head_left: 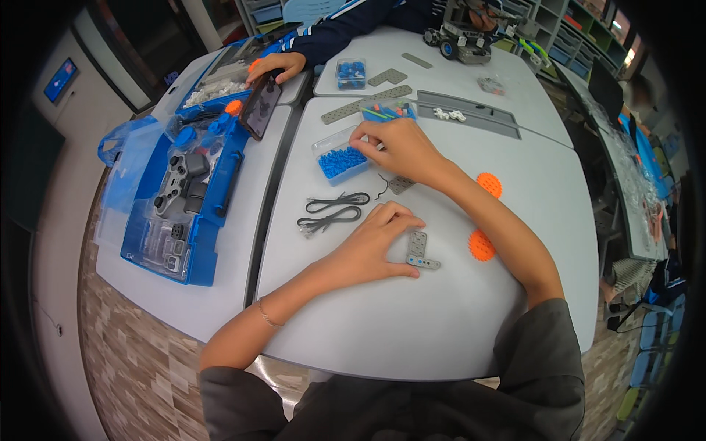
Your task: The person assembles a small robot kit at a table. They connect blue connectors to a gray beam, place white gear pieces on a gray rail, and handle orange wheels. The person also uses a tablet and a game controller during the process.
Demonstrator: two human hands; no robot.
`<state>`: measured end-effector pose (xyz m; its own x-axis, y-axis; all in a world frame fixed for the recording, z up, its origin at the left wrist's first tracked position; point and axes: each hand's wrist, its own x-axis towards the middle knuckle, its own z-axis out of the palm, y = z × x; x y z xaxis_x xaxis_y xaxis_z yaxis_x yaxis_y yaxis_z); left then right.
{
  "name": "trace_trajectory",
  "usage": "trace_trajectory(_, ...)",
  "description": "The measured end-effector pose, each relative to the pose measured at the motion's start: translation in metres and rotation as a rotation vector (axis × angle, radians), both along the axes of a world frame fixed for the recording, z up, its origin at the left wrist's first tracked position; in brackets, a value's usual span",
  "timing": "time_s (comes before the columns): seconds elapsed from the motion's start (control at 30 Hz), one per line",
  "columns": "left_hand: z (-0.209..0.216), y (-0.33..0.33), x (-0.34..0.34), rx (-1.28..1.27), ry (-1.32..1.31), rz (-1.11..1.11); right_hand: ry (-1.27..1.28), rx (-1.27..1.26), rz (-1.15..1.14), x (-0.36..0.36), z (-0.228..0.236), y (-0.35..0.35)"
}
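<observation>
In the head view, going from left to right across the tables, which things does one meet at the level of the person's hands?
Blue plastic kit case → black coiled cables → left hand → small grey perforated plates → orange toothed gear.

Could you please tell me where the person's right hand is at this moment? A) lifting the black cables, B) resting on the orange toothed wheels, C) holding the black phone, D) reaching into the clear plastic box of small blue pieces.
D: the right hand has its fingertips at the rim of the clear plastic box of small blue pieces, apart from the orange toothed wheels.
</observation>
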<state>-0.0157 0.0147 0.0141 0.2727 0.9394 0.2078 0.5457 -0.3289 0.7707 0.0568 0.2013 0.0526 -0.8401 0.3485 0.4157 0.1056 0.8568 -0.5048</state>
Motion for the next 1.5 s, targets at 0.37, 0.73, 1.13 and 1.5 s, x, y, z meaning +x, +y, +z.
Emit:
trace_trajectory(0.37, 0.008, -0.001, 0.0, -0.087, -0.028, 0.056, -0.042, -0.743, -0.009, 0.125, 0.026, -0.039)
trace_trajectory(0.73, 0.009, 0.001, 0.0, -0.093, -0.049, 0.101, -0.09, -0.218, 0.032, 0.144, -0.004, -0.058)
trace_trajectory(1.13, 0.008, 0.002, 0.002, -0.109, -0.063, 0.12, -0.072, 0.205, 0.115, 0.132, -0.022, -0.062)
trace_trajectory(1.5, 0.01, 0.001, 0.005, -0.116, -0.057, 0.143, -0.096, 0.421, 0.106, 0.129, -0.027, -0.073)
